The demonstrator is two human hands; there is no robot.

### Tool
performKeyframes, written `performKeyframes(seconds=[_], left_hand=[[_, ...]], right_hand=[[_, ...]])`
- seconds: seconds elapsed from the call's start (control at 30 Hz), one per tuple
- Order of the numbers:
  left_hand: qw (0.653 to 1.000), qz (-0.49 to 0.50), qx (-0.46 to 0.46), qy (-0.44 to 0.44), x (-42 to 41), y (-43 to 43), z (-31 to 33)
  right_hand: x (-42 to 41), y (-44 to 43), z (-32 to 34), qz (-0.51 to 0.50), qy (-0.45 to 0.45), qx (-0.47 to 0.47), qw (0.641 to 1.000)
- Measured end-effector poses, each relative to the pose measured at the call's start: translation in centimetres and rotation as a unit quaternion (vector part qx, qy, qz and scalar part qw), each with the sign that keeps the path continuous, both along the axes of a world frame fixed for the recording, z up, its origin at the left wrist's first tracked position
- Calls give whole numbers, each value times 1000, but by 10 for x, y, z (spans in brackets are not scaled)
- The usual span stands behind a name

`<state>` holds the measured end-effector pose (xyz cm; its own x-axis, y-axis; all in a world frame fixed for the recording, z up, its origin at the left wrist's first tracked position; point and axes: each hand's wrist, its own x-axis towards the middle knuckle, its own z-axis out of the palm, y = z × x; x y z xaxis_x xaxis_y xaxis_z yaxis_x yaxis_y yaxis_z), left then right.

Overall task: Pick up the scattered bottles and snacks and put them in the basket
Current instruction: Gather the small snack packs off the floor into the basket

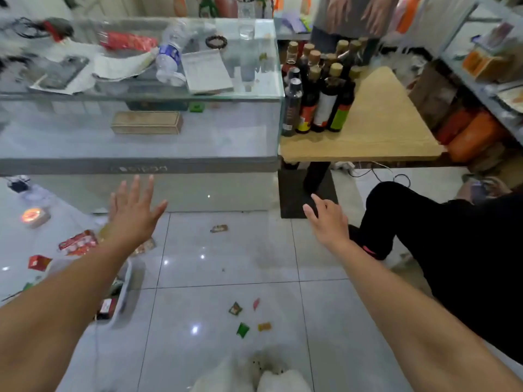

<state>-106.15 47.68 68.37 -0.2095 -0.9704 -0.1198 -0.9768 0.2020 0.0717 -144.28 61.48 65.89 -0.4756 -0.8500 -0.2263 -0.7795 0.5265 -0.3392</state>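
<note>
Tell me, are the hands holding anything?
No. The left hand and the right hand are both open and empty above the floor.

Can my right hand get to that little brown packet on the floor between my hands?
Probably yes. The brown packet lies on bare floor with nothing on or beside it, and the right hand is open, empty, with no obstacle between.

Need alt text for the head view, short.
Both hands reach forward empty over a tiled floor, left hand fingers spread, right hand relaxed. Small snack packets lie scattered on the tiles between the arms; a white basket sits partly hidden under the left forearm. Behind stand a glass counter and a wooden table with dark bottles.
</note>
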Motion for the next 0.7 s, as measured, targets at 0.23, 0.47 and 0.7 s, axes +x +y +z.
performKeyframes(seconds=[0.23,0.47,0.7], left_hand=[[966,248,-31,66,33,43,-1],[899,417,-73,110,5,89,-40],[865,489,-42,109,-33,145,-137]], right_hand=[[24,-40,-5,258,67,4,964],[23,-100,-22,483,109,7,869],[25,-107,-91,585,135,19,800]])
